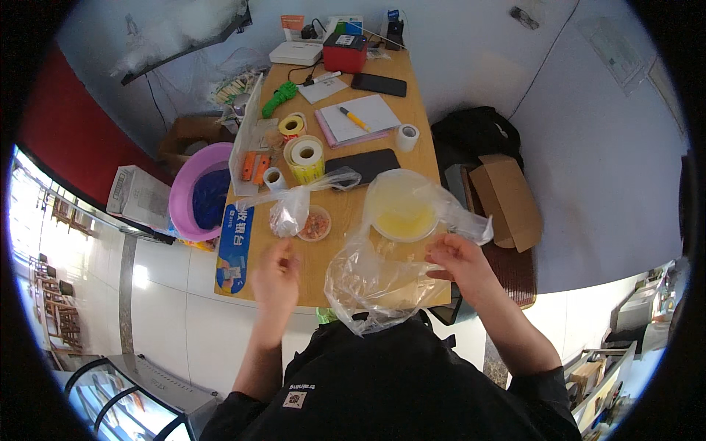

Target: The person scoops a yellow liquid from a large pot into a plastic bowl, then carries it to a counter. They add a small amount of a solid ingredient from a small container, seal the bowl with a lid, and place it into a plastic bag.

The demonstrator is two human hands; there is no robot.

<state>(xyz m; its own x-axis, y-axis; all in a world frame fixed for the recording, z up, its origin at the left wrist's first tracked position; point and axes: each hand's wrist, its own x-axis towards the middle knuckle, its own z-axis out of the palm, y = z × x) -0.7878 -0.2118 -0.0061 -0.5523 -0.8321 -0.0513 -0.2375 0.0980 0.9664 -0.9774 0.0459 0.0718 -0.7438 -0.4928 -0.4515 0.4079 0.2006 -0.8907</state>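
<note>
A round, clear plastic container [405, 220] of pale yellow liquid stands on the wooden table. A clear plastic bag [380, 281] lies around it, its near part crumpled and hanging over the table's front edge. My right hand [458, 264] is at the bag's right side, fingers closed on the film. My left hand [276, 278] is blurred, its fingers curled; I see nothing in it, though its grip is unclear. Just beyond it sits a small tied plastic bag [292, 212], touching or partly covering a small round tub [315, 225] of chopped reddish food.
On the table [309, 275] are label rolls [306, 160], a dark phone-like slab [364, 167], a notepad [358, 118] with a pen, and a red-and-black printer [345, 53]. A pink basin [185, 193] stands left; an open cardboard box [507, 204] stands right.
</note>
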